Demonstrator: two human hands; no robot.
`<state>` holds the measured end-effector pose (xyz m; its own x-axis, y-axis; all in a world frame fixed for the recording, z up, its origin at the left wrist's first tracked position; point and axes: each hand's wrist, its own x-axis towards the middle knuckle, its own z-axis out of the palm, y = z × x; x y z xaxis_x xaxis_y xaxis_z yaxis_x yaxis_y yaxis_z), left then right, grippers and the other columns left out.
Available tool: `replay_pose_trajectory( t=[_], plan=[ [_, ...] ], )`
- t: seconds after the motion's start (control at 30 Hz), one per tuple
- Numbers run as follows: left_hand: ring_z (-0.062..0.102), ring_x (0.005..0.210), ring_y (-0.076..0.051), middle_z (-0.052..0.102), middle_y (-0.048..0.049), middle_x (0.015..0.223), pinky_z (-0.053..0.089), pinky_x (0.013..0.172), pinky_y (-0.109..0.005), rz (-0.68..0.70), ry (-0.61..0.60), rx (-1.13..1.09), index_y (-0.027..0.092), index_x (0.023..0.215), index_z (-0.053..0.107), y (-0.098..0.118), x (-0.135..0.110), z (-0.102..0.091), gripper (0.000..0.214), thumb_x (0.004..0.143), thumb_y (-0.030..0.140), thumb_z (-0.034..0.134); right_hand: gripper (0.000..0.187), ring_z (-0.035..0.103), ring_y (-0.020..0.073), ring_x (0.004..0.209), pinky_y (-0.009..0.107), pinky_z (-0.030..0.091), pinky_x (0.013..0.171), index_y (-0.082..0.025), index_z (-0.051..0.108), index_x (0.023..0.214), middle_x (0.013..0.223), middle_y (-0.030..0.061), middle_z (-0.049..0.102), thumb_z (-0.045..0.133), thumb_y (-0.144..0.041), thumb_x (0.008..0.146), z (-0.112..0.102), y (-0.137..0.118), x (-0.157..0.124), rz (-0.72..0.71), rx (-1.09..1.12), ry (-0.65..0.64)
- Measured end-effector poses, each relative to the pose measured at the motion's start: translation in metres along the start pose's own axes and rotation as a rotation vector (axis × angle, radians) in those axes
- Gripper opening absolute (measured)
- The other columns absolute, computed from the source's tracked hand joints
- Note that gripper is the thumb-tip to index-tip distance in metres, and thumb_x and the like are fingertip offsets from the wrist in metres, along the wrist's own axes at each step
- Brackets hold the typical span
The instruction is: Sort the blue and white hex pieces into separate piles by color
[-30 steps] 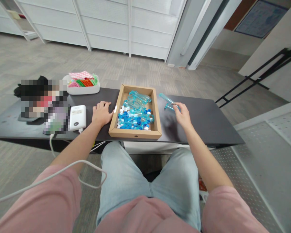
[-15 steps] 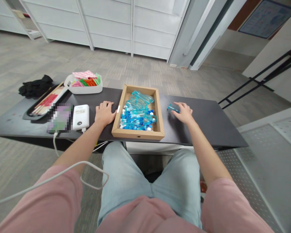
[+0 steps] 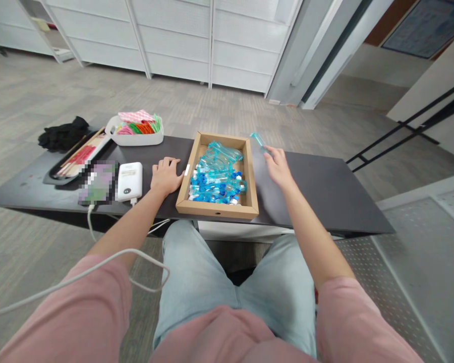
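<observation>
My right hand [image 3: 277,165] is raised just right of the cardboard box, its fingers closed on one end of a small clear blue plastic tube [image 3: 257,139]. The tube's other end points up and away to the left, close to the box's far right corner. The shallow open cardboard box [image 3: 216,207] holds several similar clear pieces [image 3: 219,155] at the back, and blue and white capped ones [image 3: 215,189] at the front. Flat on the table, my left hand [image 3: 165,175] rests with fingers spread, thumb at the box's left side, holding nothing.
On the dark table [image 3: 325,191], a white power bank [image 3: 130,181] and a blurred phone [image 3: 98,184] lie to the left with white cables. Beyond them are a white basket [image 3: 136,139] of colourful items, a dark tray [image 3: 55,176] with sticks, and black cloth [image 3: 62,135].
My right hand has lifted the tube and moved slightly left and away from me, toward the box. The tube now tilts upward. My left hand stays beside the box; the view shifted a little.
</observation>
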<state>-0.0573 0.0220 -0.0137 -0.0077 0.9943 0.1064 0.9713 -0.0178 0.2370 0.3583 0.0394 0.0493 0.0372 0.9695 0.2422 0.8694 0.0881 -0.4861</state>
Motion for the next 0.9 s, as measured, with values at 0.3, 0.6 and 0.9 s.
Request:
replay_pose_trajectory(
  t=[0.3,0.6,0.9],
  plan=[
    [0.054,0.156,-0.048,0.060,-0.0241,0.171,0.043,0.128,-0.062,-0.004,0.000,0.017,0.020,0.170,0.065,0.003,-0.001,-0.004,0.068,0.112,0.051,0.049,0.062,0.050,0.0409,0.162,0.065,0.034,0.138,-0.033,0.069,0.168,0.170,0.0123,0.065,0.041,-0.069,0.125,0.022,-0.058,-0.006,0.021,-0.055,-0.188],
    [0.053,0.157,-0.049,0.058,-0.0267,0.172,0.040,0.130,-0.063,-0.002,-0.021,-0.001,0.015,0.170,0.063,0.001,0.001,-0.005,0.070,0.112,0.052,0.048,0.048,0.057,0.0451,0.157,0.075,0.041,0.132,-0.049,0.077,0.145,0.164,0.0107,0.070,0.048,-0.060,0.109,-0.020,0.099,-0.112,0.154,-0.252,-0.096],
    [0.047,0.157,-0.041,0.055,-0.0272,0.169,0.035,0.133,-0.057,-0.010,0.119,0.068,0.006,0.169,0.054,0.014,-0.018,-0.026,0.065,0.114,0.039,0.047,0.064,0.050,0.0507,0.158,0.073,0.038,0.127,-0.030,0.075,0.152,0.174,0.0237,0.061,0.048,-0.063,0.104,-0.023,0.116,-0.131,0.192,-0.133,-0.032]
  ],
)
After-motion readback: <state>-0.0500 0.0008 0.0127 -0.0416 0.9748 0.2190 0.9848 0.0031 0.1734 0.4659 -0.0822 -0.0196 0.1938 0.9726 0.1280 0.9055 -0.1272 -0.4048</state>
